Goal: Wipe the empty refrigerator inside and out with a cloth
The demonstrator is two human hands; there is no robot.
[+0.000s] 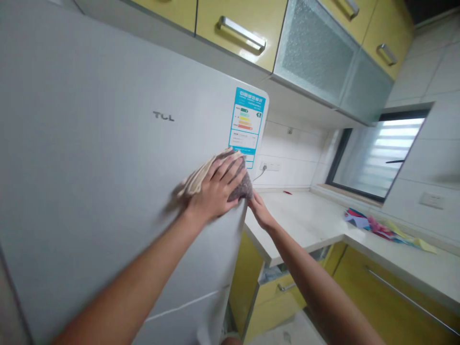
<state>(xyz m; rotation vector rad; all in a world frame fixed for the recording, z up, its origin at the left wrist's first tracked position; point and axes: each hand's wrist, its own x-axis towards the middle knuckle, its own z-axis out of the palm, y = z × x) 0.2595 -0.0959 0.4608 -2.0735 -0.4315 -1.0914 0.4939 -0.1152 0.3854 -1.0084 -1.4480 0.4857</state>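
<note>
The left hand's [214,192] fingers lie slightly apart, flat over a cloth [246,187] at mid-frame; the right hand [261,211] meets the refrigerator door's [108,158] edge, its finger state unclear. Wiping seems under way — what's done or left doesn't show. The cloth looks bunched — grey-brown, cream-striped.

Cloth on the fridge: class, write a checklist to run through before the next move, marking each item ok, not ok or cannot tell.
1. Left hand on the cloth, against the fridge: ok.
2. Right hand gripping the cloth: cannot tell; its fingertips are partly hidden at the fridge's edge.
3. Label fully uncovered: not ok; the cloth overlaps its lower left.
4. Logo uncovered: ok.
5. Cloth damp: cannot tell.
</note>
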